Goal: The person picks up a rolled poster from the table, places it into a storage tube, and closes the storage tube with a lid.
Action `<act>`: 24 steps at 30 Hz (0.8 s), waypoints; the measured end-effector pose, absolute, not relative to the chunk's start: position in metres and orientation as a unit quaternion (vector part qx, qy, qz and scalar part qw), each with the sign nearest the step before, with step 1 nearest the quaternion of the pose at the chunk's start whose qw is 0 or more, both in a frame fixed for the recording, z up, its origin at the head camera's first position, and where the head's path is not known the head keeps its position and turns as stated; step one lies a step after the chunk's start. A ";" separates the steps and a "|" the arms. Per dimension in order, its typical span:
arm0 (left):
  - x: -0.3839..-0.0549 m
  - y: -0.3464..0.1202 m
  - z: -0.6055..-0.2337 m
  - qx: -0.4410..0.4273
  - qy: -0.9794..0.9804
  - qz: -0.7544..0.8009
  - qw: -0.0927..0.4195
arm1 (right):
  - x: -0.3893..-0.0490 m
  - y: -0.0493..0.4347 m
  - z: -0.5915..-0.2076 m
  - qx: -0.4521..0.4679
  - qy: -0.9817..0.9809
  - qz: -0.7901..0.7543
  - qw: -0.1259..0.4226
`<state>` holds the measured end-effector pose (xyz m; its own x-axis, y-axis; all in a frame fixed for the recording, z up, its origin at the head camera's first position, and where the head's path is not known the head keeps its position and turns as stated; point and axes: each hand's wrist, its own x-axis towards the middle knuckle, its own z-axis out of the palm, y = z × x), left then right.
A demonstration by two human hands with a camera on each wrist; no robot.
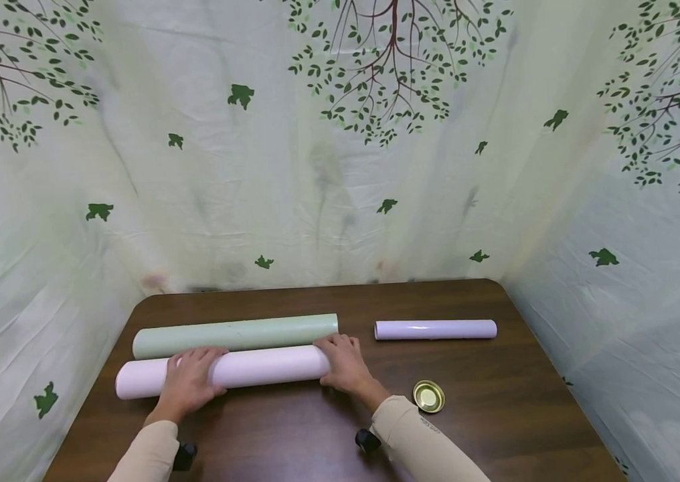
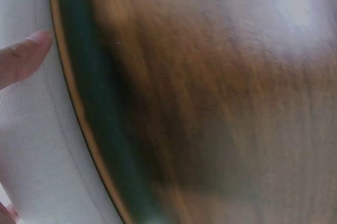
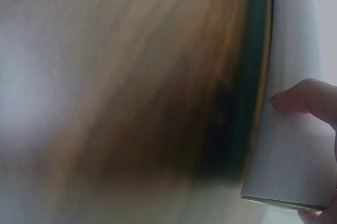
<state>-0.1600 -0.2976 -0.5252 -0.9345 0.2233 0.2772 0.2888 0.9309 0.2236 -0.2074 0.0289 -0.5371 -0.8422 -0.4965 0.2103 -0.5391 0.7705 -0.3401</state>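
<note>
A long white roll (image 1: 270,366) with a faint pink tint lies crosswise in front of the person. The left hand (image 1: 191,378) grips it left of its middle, fingers over the top and thumb on the near side. At the right end the right hand (image 1: 346,363) holds it, and in the right wrist view the thumb (image 3: 303,100) presses on the white surface close to the end rim. The left thumb (image 2: 32,50) lies against the roll in the left wrist view. Just behind, parallel to it, is a pale green roll (image 1: 234,335).
A shorter, glossy lilac roll (image 1: 436,329) lies at the back right of the brown wooden table (image 1: 496,435). A round gold lid (image 1: 428,396) sits by the right forearm. A white curtain (image 1: 292,167) with leaf prints hangs around the table.
</note>
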 end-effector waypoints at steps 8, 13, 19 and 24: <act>-0.158 -0.304 -0.534 -0.116 -0.978 -0.140 0.099 | -0.208 0.022 -0.550 0.276 -0.935 0.217 0.050; -0.157 -0.305 -0.539 -0.107 -0.979 -0.149 0.093 | -0.209 0.020 -0.553 0.283 -0.930 0.226 0.056; -0.157 -0.305 -0.544 -0.110 -0.975 -0.163 0.107 | -0.208 0.020 -0.554 0.291 -0.925 0.228 0.082; -0.157 -0.305 -0.548 -0.119 -0.973 -0.158 0.117 | -0.209 0.020 -0.553 0.276 -0.935 0.216 0.053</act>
